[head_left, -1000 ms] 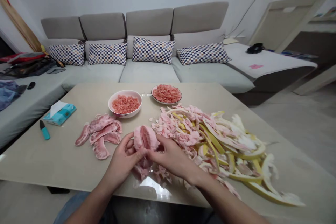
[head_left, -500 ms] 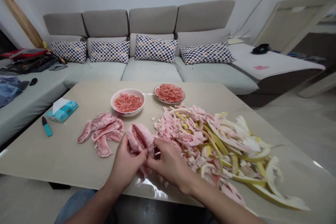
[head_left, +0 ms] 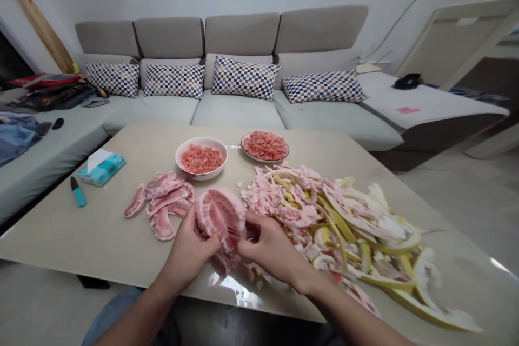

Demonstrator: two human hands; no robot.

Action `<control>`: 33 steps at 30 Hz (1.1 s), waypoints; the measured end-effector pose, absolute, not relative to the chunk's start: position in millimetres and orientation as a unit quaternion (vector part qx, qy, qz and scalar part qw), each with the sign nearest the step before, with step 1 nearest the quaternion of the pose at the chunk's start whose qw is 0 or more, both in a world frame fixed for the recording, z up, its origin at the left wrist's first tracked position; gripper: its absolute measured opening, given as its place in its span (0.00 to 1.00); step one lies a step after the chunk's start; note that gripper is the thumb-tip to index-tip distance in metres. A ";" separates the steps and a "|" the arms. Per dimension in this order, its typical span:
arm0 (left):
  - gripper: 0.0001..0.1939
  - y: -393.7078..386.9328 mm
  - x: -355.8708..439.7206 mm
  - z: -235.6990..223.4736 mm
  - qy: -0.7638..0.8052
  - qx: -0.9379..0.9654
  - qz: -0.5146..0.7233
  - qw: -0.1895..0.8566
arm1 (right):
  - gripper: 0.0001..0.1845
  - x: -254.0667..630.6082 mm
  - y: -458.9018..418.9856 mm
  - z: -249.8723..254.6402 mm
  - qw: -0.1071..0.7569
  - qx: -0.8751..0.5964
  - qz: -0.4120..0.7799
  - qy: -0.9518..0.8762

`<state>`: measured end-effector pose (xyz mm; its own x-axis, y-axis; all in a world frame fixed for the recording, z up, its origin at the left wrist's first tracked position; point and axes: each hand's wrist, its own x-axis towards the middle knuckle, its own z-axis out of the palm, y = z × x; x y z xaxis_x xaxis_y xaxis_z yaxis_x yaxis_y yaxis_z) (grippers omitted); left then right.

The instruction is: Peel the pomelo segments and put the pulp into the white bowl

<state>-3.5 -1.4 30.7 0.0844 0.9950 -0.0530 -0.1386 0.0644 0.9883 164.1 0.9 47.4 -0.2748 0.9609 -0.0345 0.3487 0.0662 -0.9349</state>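
Underside of pomelo chunk (head_left: 221, 216) hidden behind left hand (head_left: 190, 254) and right hand (head_left: 270, 251); fingertips of both buried against the fruit, grip on it not fully readable. Forearms cut off at the bottom edge. Far end of peel pile (head_left: 344, 227) running toward the lower right edge, last strip clipped there. Near edge of table (head_left: 81, 243) covered partly by the arms; legs unseen. Small teal object (head_left: 78, 192) too small to identify with certainty. Print on tissue pack (head_left: 102, 166) unreadable. Dark item on sofa (head_left: 407, 81) at right blurred. Clutter at left edge (head_left: 24, 113) cropped, contents unclear.
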 end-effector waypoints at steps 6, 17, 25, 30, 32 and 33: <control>0.29 1.6 -16.1 33.8 0.410 0.433 0.477 0.645 | 0.13 174.8 9.1 48.8 0.301 -0.400 0.664 -0.556; 0.35 -1.3 -22.5 40.0 0.391 0.360 0.463 0.709 | 0.22 187.0 15.0 51.3 0.283 -0.371 0.705 -0.535; 0.29 1.2 -27.5 30.8 0.384 0.356 0.456 0.720 | 0.20 178.3 11.9 47.2 0.347 -0.377 0.731 -0.450; 0.27 1.8 -29.4 30.0 0.379 0.321 0.470 0.730 | 0.20 176.3 13.5 41.3 0.370 -0.342 0.773 -0.386; 0.26 1.9 -29.8 29.5 0.367 0.318 0.473 0.735 | 0.20 175.5 12.9 39.3 0.378 -0.333 0.780 -0.370; 0.26 2.0 -29.8 29.2 0.358 0.318 0.473 0.739 | 0.20 175.0 12.4 38.6 0.380 -0.330 0.784 -0.363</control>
